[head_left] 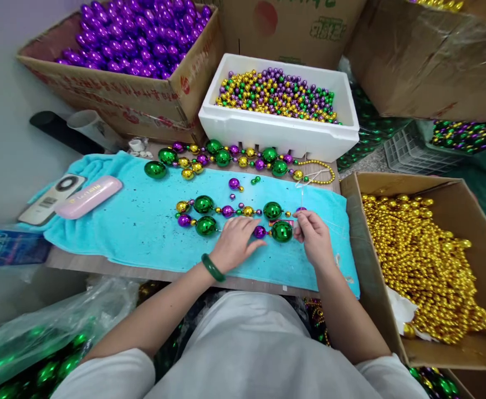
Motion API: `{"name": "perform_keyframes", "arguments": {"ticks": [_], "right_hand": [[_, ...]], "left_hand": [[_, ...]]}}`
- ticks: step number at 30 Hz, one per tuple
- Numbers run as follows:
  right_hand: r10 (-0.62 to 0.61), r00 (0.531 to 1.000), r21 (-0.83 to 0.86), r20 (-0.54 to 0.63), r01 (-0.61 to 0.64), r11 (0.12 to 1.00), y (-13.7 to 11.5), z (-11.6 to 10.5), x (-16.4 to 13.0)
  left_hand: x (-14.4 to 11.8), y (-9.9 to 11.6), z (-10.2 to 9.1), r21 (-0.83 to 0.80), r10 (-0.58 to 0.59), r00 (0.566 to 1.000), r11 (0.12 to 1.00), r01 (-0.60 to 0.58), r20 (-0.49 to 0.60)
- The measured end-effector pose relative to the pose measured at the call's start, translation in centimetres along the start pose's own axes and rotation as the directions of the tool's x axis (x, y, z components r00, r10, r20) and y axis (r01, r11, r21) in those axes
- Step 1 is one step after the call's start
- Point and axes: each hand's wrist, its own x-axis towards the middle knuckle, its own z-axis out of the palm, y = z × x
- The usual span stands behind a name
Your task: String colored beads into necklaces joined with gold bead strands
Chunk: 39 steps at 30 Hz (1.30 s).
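Note:
On a turquoise towel (134,244) lies a strand of beads in two rows, with large green beads (272,210), smaller purple beads (227,211) and gold ones. My left hand (235,241), wearing a green bangle (213,268), rests flat over the lower row with its fingers stretched out, covering part of it. At the strand's right end, my right hand (315,238) has thumb and forefinger pinched on a thin pale string (302,194). A purple bead (301,210) shows just behind those fingertips, partly hidden. Loose small green beads (255,180) and a purple bead (234,183) lie above the strand.
Behind the towel lie finished-looking bead strands (223,158) and a white foam box (276,126) of small mixed beads. Cardboard boxes hold purple beads (143,39) and gold bead strings (425,271). A pink case (88,197) and a pale handheld device (51,199) sit at left.

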Motion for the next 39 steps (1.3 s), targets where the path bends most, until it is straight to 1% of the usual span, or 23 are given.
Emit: {"name": "perform_keyframes", "arguments": {"ticks": [2,4,6,9,12,14,17,20,24,27,29,32,34,35,37,39], "right_hand": [[0.026,1.000,0.050,0.015,-0.027,0.998,0.2,-0.8,-0.2],[0.049,0.998,0.082,0.028,-0.051,0.995,0.4,-1.5,-0.4],[0.072,0.997,0.102,0.012,-0.073,0.992,0.6,-2.1,-0.5],[0.096,0.994,0.134,-0.047,-0.089,0.987,0.8,-2.6,-0.5],[0.116,0.988,0.170,-0.098,-0.098,0.980,1.2,-2.9,-0.5],[0.125,0.986,0.188,-0.110,-0.103,0.977,1.5,-2.9,-0.5],[0.144,0.982,0.209,-0.122,-0.116,0.971,1.9,-2.9,-0.4],[0.150,0.976,0.230,-0.160,-0.111,0.967,2.1,-3.3,-0.3],[0.136,0.963,0.244,-0.231,-0.078,0.967,2.2,-4.7,0.0],[0.137,0.954,0.260,-0.266,-0.066,0.963,2.3,-5.7,0.0],[0.152,0.952,0.249,-0.266,-0.084,0.965,2.4,-6.1,-0.2],[0.195,0.953,0.199,-0.230,-0.150,0.968,2.5,-6.1,-0.5],[0.213,0.956,0.165,-0.199,-0.182,0.969,2.4,-5.9,-0.8],[0.215,0.959,0.156,-0.187,-0.187,0.970,2.4,-5.7,-1.0],[0.210,0.965,0.155,-0.160,-0.185,0.970,2.1,-5.0,-1.3],[0.205,0.972,0.164,-0.117,-0.184,0.969,1.7,-3.9,-1.5]], "left_hand": [[-1.5,-0.9,1.0,0.207,-0.032,0.999,0.978,0.025,0.032],[-2.4,-1.8,1.4,0.311,-0.054,0.998,0.950,0.042,0.031],[-2.8,-2.7,1.3,0.354,-0.061,0.998,0.934,0.051,0.019],[-3.0,-3.8,0.9,0.385,-0.058,0.998,0.921,0.057,-0.009],[-3.1,-4.6,0.5,0.403,-0.035,0.999,0.914,0.046,-0.036],[-3.3,-5.0,0.2,0.410,-0.016,0.999,0.912,0.031,-0.042],[-3.6,-5.8,-0.5,0.446,-0.001,0.999,0.895,0.019,-0.041],[-4.1,-7.0,-1.4,0.506,0.014,0.999,0.863,0.010,-0.043],[-4.9,-9.1,-2.8,0.570,0.041,0.998,0.822,-0.008,-0.045],[-5.4,-10.9,-4.0,0.600,0.067,0.998,0.799,-0.042,-0.019],[-5.6,-12.2,-4.8,0.613,0.081,0.997,0.787,-0.064,0.001],[-5.7,-13.8,-6.1,0.623,0.105,0.994,0.776,-0.102,0.032],[-5.7,-13.8,-6.7,0.618,0.121,0.992,0.777,-0.122,0.043],[-5.7,-13.4,-6.8,0.609,0.127,0.991,0.783,-0.124,0.039],[-5.4,-11.6,-6.3,0.569,0.133,0.991,0.813,-0.120,0.018],[-4.8,-8.7,-4.8,0.489,0.138,0.990,0.864,-0.118,-0.004]]}}
